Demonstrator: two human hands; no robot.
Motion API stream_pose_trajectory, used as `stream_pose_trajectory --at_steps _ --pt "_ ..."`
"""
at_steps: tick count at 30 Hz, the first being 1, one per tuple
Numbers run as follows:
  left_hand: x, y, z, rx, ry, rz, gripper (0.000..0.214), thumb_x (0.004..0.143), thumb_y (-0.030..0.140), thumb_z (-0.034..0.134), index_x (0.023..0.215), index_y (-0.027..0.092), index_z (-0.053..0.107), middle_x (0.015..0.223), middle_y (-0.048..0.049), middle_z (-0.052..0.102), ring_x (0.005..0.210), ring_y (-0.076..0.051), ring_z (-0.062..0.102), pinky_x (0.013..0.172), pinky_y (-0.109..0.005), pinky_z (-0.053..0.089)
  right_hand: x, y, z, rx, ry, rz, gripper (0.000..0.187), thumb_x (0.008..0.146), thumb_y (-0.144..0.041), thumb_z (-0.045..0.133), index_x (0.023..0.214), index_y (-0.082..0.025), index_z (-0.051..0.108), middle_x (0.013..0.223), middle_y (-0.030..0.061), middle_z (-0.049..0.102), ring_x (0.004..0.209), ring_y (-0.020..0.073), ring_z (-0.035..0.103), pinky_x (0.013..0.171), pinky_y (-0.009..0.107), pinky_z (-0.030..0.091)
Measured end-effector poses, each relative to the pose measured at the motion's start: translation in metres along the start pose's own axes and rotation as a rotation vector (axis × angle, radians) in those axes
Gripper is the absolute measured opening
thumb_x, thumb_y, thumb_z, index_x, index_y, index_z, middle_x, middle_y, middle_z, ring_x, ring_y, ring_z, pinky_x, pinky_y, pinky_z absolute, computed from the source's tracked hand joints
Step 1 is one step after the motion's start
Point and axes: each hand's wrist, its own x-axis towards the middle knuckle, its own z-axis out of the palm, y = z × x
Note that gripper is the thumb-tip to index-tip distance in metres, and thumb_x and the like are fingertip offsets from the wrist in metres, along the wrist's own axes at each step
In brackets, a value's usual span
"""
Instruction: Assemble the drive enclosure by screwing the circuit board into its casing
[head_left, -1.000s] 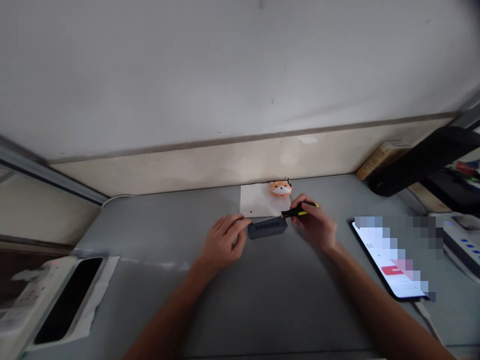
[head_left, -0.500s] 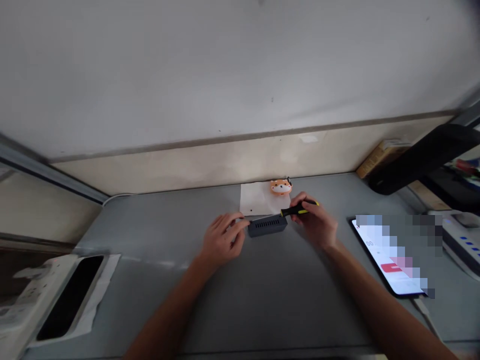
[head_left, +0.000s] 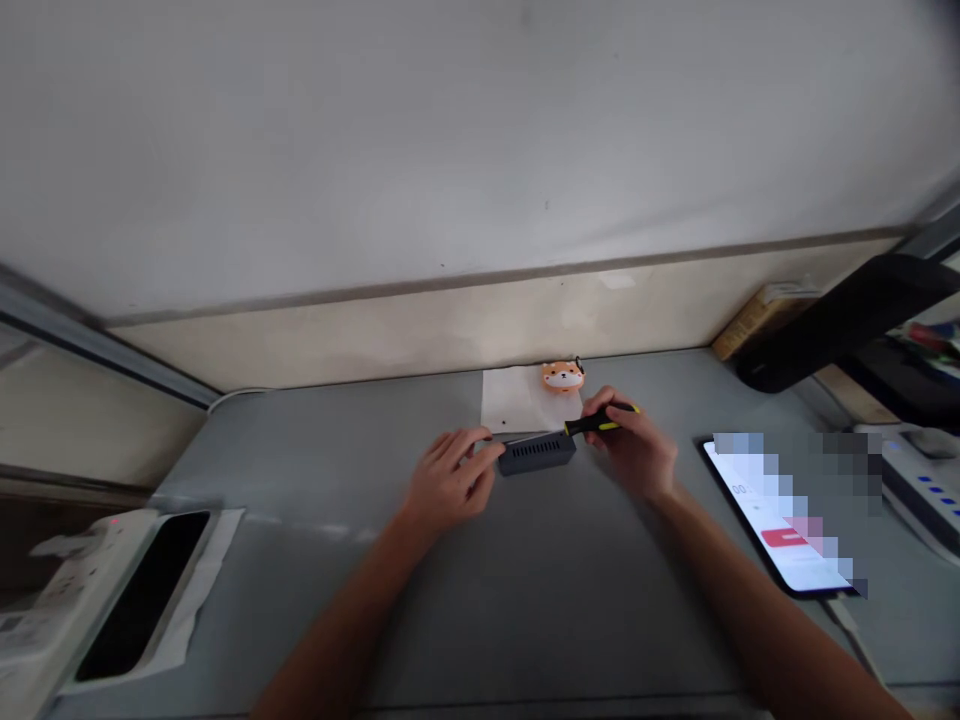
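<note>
In the middle of the grey desk lies a small dark grey box (head_left: 538,457) with a row of slots along its side. My left hand (head_left: 450,480) has its fingertips closed on the box's left end. A black and yellow screwdriver (head_left: 581,426) is in the grip of my right hand (head_left: 636,448), around the handle. Its thin shaft lies along the box's top edge, pointing toward my left fingers, which hide the tip. Behind the box is a white paper sheet (head_left: 510,398) with a small dark speck on it. An orange animal-face case (head_left: 562,376) sits on the sheet's far right corner.
To the right lies a lit phone (head_left: 750,500) with a cable, beside a white power strip (head_left: 926,490). A black cylinder (head_left: 840,325) leans near a yellowish box (head_left: 754,322). At left, a dark phone (head_left: 142,595) lies by a white socket unit (head_left: 97,575). A wall (head_left: 420,320) backs the desk.
My left hand's fingers have shifted very slightly to the right at the box's end. The screwdriver and my right hand look almost the same; the whole view has moved a little.
</note>
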Motion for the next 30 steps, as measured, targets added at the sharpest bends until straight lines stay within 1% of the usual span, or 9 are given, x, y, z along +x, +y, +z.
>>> stream_pose_trajectory --at_steps 4,9,15,18,20,23,27,30 --pt "-0.001 0.001 0.001 0.001 0.013 -0.026 0.025 0.09 0.004 0.051 0.103 0.02 0.064 0.096 -0.006 0.073 0.08 -0.016 0.07 0.075 -0.029 0.054 0.0 0.0 0.0 -0.011 0.014 0.011 0.02 0.07 -0.042 0.068 0.069 -0.022 0.068 0.067 0.0023 0.055 0.055 0.0141 0.049 0.048 0.028 0.029" --pt "-0.001 0.0 0.002 -0.001 -0.002 -0.03 0.029 0.09 0.004 0.05 0.108 0.022 0.064 0.097 -0.0056 0.073 0.08 -0.016 0.07 0.076 -0.029 0.055 -0.001 -0.002 0.002 -0.016 0.034 0.023 0.019 0.069 -0.04 0.067 0.069 -0.022 0.068 0.068 0.002 0.055 0.056 0.0143 0.049 0.049 0.029 0.031" --pt "0.0 0.0 0.002 -0.065 -0.022 -0.052 0.029 0.09 0.003 0.049 0.106 0.021 0.065 0.097 -0.0059 0.072 0.084 -0.017 0.07 0.077 -0.029 0.056 0.0 -0.004 0.002 -0.03 0.055 0.017 0.021 0.069 -0.043 0.067 0.069 -0.022 0.066 0.067 0.0019 0.054 0.055 0.0146 0.049 0.048 0.029 0.031" --pt "0.001 0.0 0.0 -0.063 -0.04 -0.028 0.029 0.09 0.002 0.048 0.105 0.02 0.064 0.095 -0.0057 0.072 0.082 -0.016 0.069 0.076 -0.029 0.055 0.004 0.001 0.001 -0.042 0.119 0.008 0.027 0.072 -0.05 0.068 0.072 -0.023 0.064 0.063 0.0005 0.053 0.053 0.0141 0.048 0.046 0.028 0.029" --pt "0.002 0.0 -0.001 -0.05 -0.045 -0.008 0.028 0.091 0.002 0.047 0.104 0.02 0.064 0.093 -0.0054 0.072 0.079 -0.016 0.069 0.073 -0.028 0.055 0.007 0.006 0.002 -0.118 0.152 0.019 0.034 0.075 -0.057 0.069 0.076 -0.023 0.063 0.061 -0.0011 0.054 0.051 0.0128 0.045 0.046 0.027 0.028" --pt "0.002 0.0 -0.001 -0.027 -0.023 0.002 0.028 0.09 0.001 0.047 0.103 0.02 0.063 0.093 -0.0056 0.072 0.08 -0.017 0.07 0.073 -0.029 0.054 0.009 0.012 0.006 -0.237 0.13 0.069 0.046 0.074 -0.066 0.07 0.082 -0.022 0.063 0.06 -0.0028 0.057 0.049 0.0106 0.042 0.046 0.025 0.028" --pt "0.002 0.003 -0.001 -0.013 0.031 -0.022 0.028 0.09 0.001 0.049 0.105 0.021 0.062 0.098 -0.0063 0.073 0.084 -0.017 0.071 0.077 -0.03 0.055 0.006 0.013 0.01 -0.278 0.089 0.093 0.051 0.073 -0.071 0.07 0.084 -0.022 0.063 0.06 -0.0038 0.057 0.048 0.0098 0.042 0.046 0.024 0.027" --pt "0.004 0.007 -0.001 -0.053 -0.014 -0.036 0.028 0.092 0.006 0.05 0.114 0.02 0.062 0.104 -0.0081 0.074 0.091 -0.019 0.072 0.081 -0.032 0.055 0.005 0.011 0.01 -0.272 0.075 0.091 0.052 0.072 -0.072 0.071 0.086 -0.022 0.063 0.061 -0.0038 0.058 0.048 0.0098 0.043 0.046 0.024 0.028"
